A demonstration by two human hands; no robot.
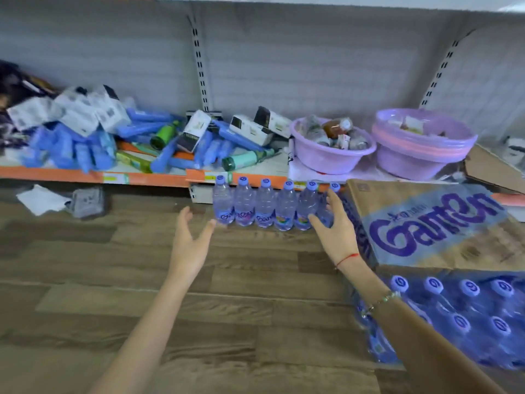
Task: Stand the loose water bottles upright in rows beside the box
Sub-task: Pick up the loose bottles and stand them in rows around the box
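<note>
Six water bottles (264,204) upright in one row left of the box (431,223). Left hand (189,240) spread open, thumb touching the leftmost bottle. Right hand (336,228) open, fingers against the rightmost.

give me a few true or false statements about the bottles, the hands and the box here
1. Six water bottles stand upright in one row on the floor. True.
2. The left hand grips a bottle by its cap. False: it is open, fingers spread, at the row's left end, holding nothing.
3. The right hand is at the row's right end, next to the cardboard box. True.
4. The box flap is plain, with no print. False: it bears large purple lettering.
5. The two basins on the shelf are purple. True.
6. The bottle caps are red. False: they are pale blue-purple.
</note>
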